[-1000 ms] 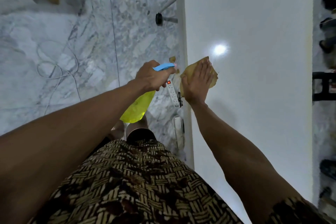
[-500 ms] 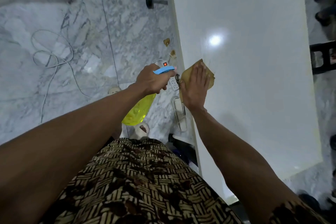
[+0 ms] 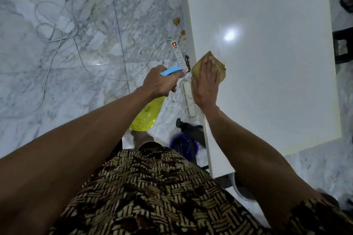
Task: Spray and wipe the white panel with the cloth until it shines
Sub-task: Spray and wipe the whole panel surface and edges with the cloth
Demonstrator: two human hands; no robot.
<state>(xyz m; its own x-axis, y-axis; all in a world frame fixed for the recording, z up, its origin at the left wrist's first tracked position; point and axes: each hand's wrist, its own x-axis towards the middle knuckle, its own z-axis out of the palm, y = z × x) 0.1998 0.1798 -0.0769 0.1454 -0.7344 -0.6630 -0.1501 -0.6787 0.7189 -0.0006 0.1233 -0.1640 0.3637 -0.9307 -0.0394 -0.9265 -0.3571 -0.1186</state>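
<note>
the right hand (image 3: 206, 84) lies flat and spread on the tan cloth (image 3: 219, 71), pressing it against the white panel (image 3: 267, 82) close to the panel's left edge. the left hand (image 3: 160, 82) is wrapped around the neck of the spray bottle (image 3: 147, 114), fingers closed under its blue trigger head (image 3: 171, 70), with the nozzle aimed toward the cloth and the panel edge.

the step in hand looks like wiping near that edge with the sprayer held ready. to do it well, the person would likely keep the palm flat so the whole cloth bears on the surface, work in overlapping passes from the edge inward, and spray only ahead of the cloth rather than onto the hand. care is probably wise with mist, since a power strip (image 3: 179, 55) with a lit red switch lies on the marble floor (image 3: 57, 63) just beside the panel edge.

the panel already throws back a bright spot of light (image 3: 230, 34) beyond the cloth.

as for containers, the bottle's clear yellow body appears to hold yellow liquid, though its level cannot be told. a dark blue basin (image 3: 183, 146) sits on the floor below the hands; its contents cannot be told.
</note>
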